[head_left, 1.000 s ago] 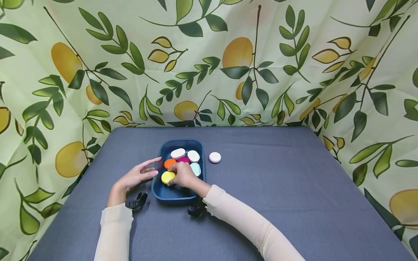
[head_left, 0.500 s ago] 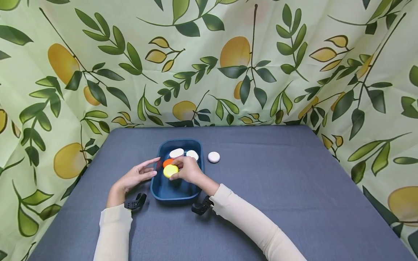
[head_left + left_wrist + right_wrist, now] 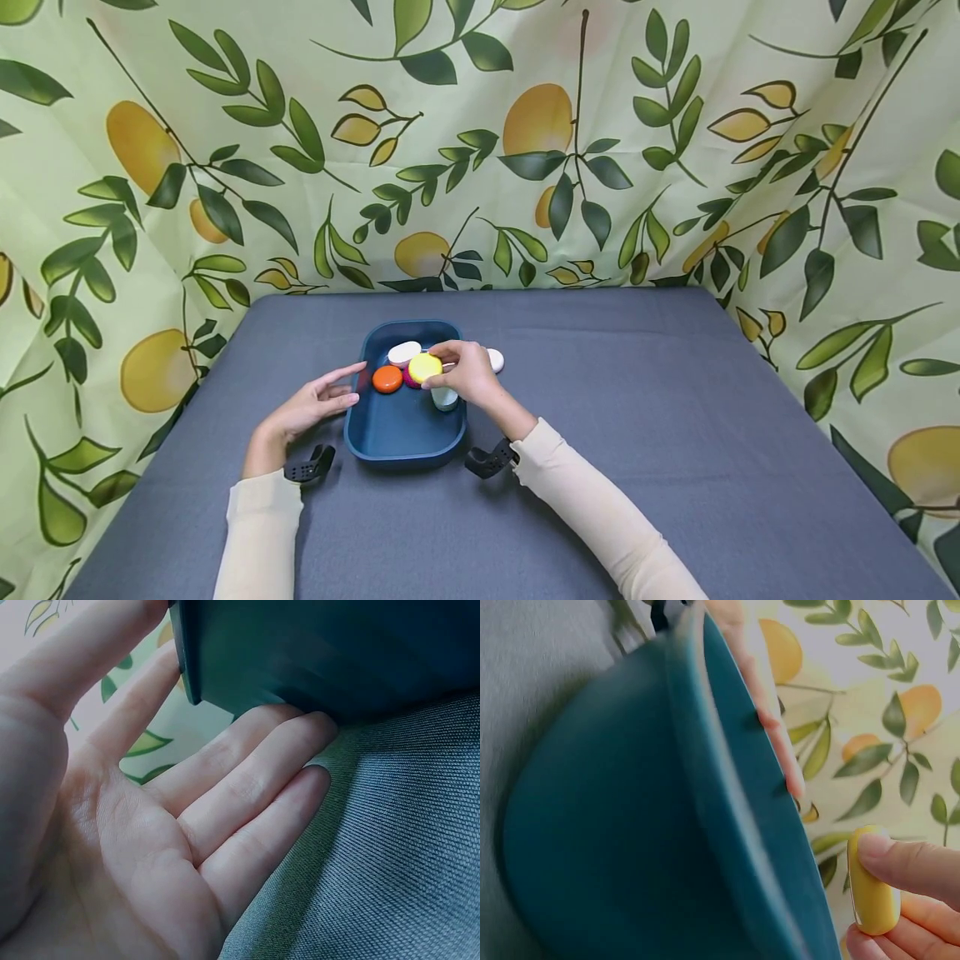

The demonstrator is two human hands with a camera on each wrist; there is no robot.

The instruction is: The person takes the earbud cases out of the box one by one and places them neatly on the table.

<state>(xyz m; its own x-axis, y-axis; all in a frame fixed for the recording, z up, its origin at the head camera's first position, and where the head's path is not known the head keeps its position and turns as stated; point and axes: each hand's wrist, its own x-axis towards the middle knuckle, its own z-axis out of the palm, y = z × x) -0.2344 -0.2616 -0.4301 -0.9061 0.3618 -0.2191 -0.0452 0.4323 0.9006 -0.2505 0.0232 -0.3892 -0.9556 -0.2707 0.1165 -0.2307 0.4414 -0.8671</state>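
My right hand (image 3: 474, 377) pinches a smooth yellow round disc (image 3: 425, 368) between thumb and fingers, above the right part of a blue rounded tub (image 3: 405, 457). In the right wrist view, the yellow disc (image 3: 873, 889) stands edge-on beyond the tub's rim. Within the tub sit an orange disc (image 3: 387, 379), a whitish oval piece (image 3: 404, 355), a partly covered magenta piece (image 3: 411, 380) and a pale blue piece (image 3: 445, 400). The left hand (image 3: 318, 404) has its fingers extended at the tub's left side; in the left wrist view, fingertips meet the tub wall (image 3: 247, 660).
A white disc (image 3: 496, 360) lies on the grey cloth-covered table (image 3: 637, 417) right of the tub, partly behind the right hand. Black straps (image 3: 491, 459) hang at both wrists. A leaf-patterned curtain (image 3: 465, 167) rises behind the table.
The right hand has lifted the yellow disc from the tub's lower left and carried it up and rightward. The left hand has stayed at the tub's side.
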